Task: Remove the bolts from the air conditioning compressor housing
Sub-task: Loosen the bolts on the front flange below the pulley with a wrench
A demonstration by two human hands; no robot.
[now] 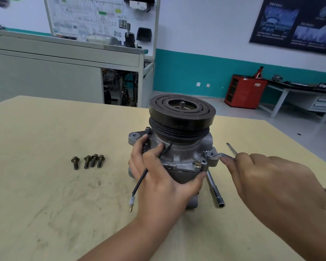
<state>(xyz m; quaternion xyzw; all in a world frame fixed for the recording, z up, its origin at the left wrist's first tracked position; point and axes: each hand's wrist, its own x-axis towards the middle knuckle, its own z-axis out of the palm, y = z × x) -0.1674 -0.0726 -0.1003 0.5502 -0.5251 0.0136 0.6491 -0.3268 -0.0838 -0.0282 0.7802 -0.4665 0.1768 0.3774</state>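
The grey air conditioning compressor (pixel 184 151) stands upright on the table with its dark pulley (pixel 183 110) on top. My left hand (pixel 158 176) grips the housing from the front left, thumb and fingers wrapped round it. My right hand (pixel 271 178) holds a ring wrench (pixel 217 156) whose ring end sits over a bolt on the housing's right flange. One brass-coloured bolt (pixel 197 163) is still seated in the front flange. Several removed bolts (pixel 88 161) lie in a row on the table to the left.
A socket extension bar (pixel 215 191) lies on the table under my right hand, and a thin screwdriver blade (pixel 231 148) lies behind it. A black wire with a plug (pixel 139 183) hangs from the compressor. The pale wooden table (pixel 45 204) stretches left.
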